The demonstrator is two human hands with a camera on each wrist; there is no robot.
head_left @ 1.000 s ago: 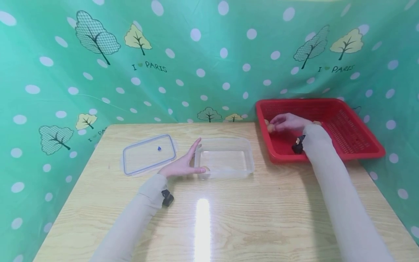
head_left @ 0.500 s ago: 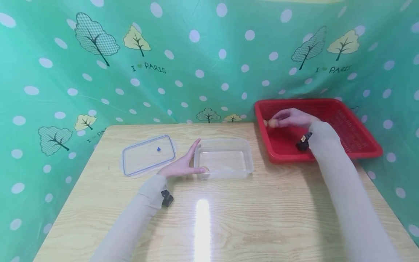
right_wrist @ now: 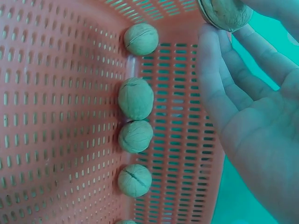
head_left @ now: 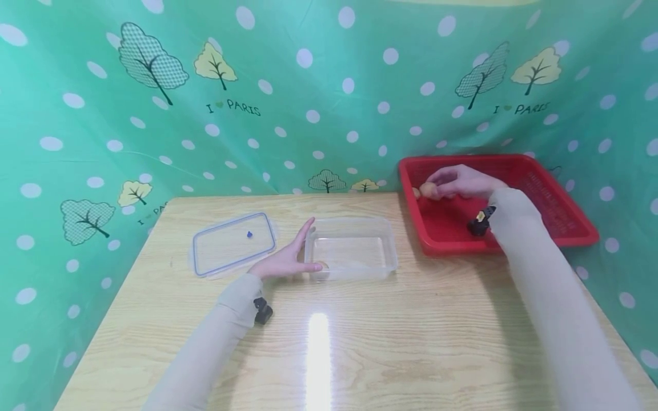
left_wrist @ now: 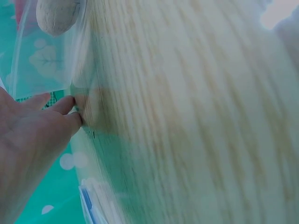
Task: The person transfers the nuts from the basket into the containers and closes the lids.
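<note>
In the right wrist view, a walnut (right_wrist: 226,13) is pinched between the thumb and fingertips of my right hand (head_left: 465,182). That hand is over the left part of the red plastic basket (head_left: 514,246). Several walnuts (right_wrist: 135,98) lie in a row along the basket's wall below. My left hand (head_left: 285,262) spans the left end of a clear plastic container (head_left: 354,274), fingers spread, with the thumb at the front side and the index finger by the back left corner. One walnut (left_wrist: 57,16) shows through the container's wall, partly behind the thumb in the head view.
A clear lid with a blue seal (head_left: 233,242) lies flat on the wooden table (head_left: 390,342), left of the container. Green patterned cloth (head_left: 288,85) hangs behind and around the table. The basket's raised rim stands to the right of the container.
My right hand has lifted slightly inside the basket, and the walnut has come up in its fingers. The left hand and the container have stayed in place.
</note>
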